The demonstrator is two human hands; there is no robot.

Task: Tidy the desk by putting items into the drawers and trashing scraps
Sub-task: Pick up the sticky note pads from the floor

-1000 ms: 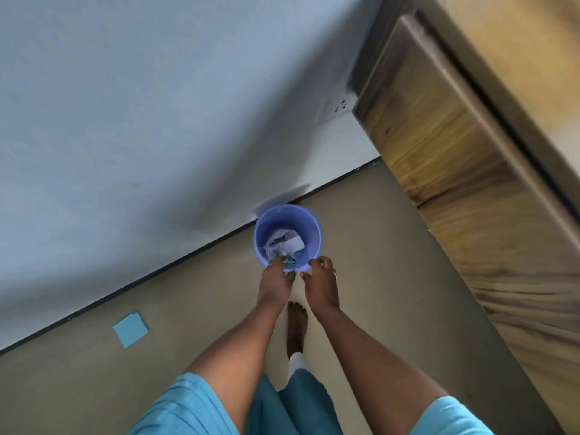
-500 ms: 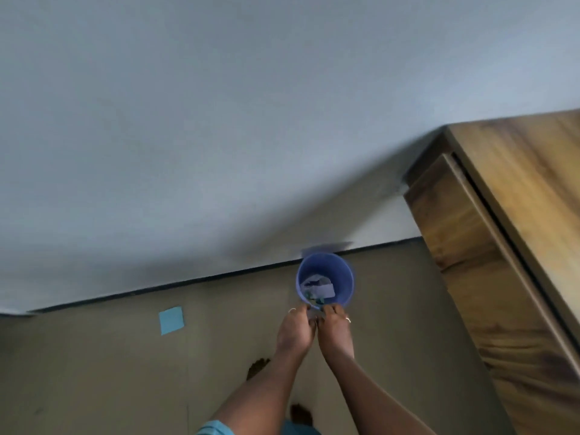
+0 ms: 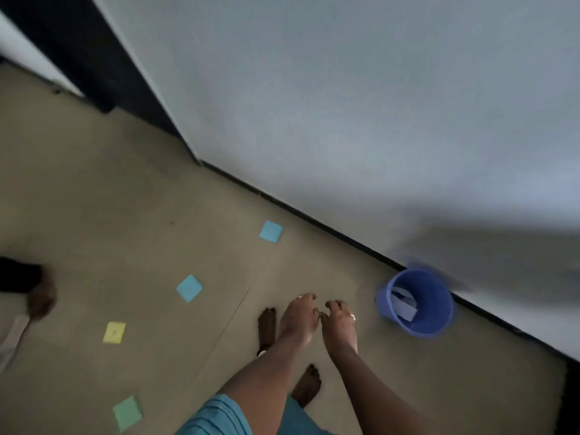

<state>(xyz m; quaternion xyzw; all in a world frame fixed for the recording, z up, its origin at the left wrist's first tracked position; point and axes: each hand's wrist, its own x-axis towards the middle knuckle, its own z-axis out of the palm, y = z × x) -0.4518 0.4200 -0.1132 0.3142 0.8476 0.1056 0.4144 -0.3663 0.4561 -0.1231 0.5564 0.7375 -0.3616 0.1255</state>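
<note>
Blur smears the blue bin (image 3: 417,302) by the wall (image 3: 345,105), so we barely make out the scraps (image 3: 405,306) inside. Our left hand (image 3: 299,315) and right hand (image 3: 340,321) hover side by side, fingers loosely curled, empty.

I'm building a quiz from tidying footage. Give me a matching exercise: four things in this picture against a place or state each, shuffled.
Things:
1. round blue plastic bin
2. yellow square sticky note
3. green square sticky note
4. left hand

Place or state:
A. nearest the view's bottom edge
B. by the wall, paper scraps inside
C. holds nothing, fingers loosely curled
D. on the floor, just above the green note in view

Pairs: 1-B, 2-D, 3-A, 4-C
</note>
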